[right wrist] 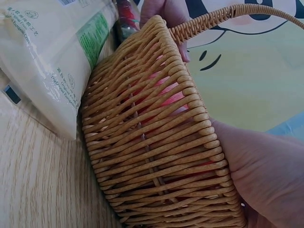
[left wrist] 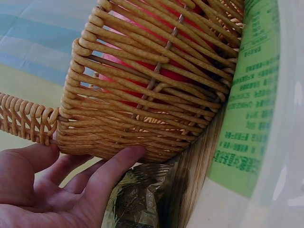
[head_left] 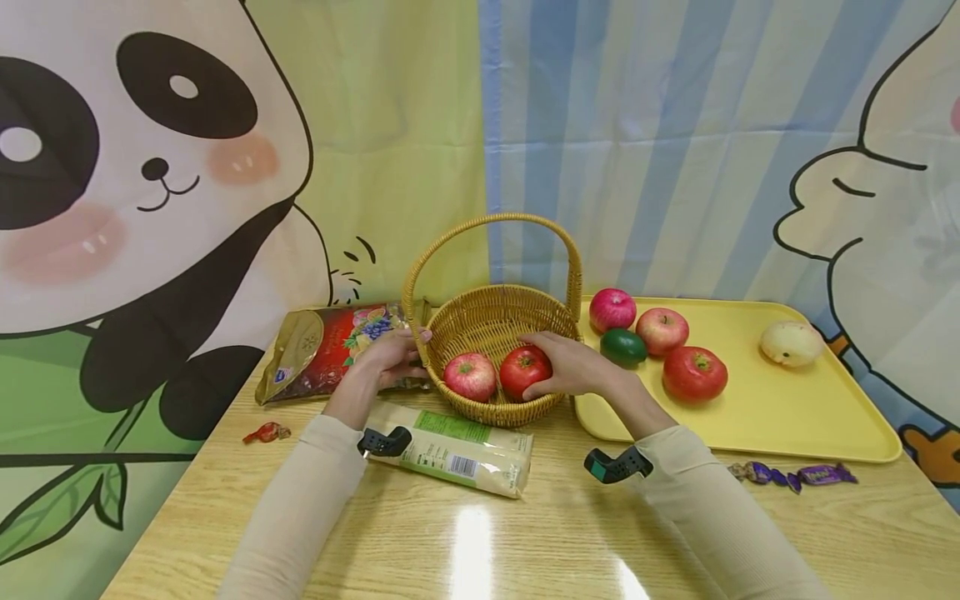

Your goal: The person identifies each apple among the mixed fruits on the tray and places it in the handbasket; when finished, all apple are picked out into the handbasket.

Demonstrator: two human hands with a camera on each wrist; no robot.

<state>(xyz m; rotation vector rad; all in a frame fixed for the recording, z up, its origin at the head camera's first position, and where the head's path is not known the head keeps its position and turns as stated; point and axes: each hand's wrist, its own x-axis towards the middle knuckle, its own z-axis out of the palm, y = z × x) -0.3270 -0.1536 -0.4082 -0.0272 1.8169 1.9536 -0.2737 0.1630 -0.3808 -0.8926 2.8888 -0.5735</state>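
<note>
A woven basket [head_left: 502, 304] with a tall arched handle stands on the table; an apple [head_left: 469, 377] and a red tomato [head_left: 527, 372] lie inside it. My right hand [head_left: 568, 364] reaches over the basket's right rim, thumb and fingers curled round the tomato. At the left side, my left hand [head_left: 390, 357] holds the basket near the foot of its handle. In the left wrist view, fingertips [left wrist: 133, 153] of that hand touch the outer wicker wall. The basket wall hides most of the fruit in both wrist views.
Right of the basket, a yellow tray [head_left: 780, 417] bears a tomato [head_left: 695, 374], an apple [head_left: 662, 331], a magenta round fruit [head_left: 612, 310], a dark green oval item [head_left: 622, 347] and a pale round one [head_left: 792, 343]. Packages [head_left: 450, 450] [head_left: 330, 354] and wrapped candies [head_left: 825, 475] lie around.
</note>
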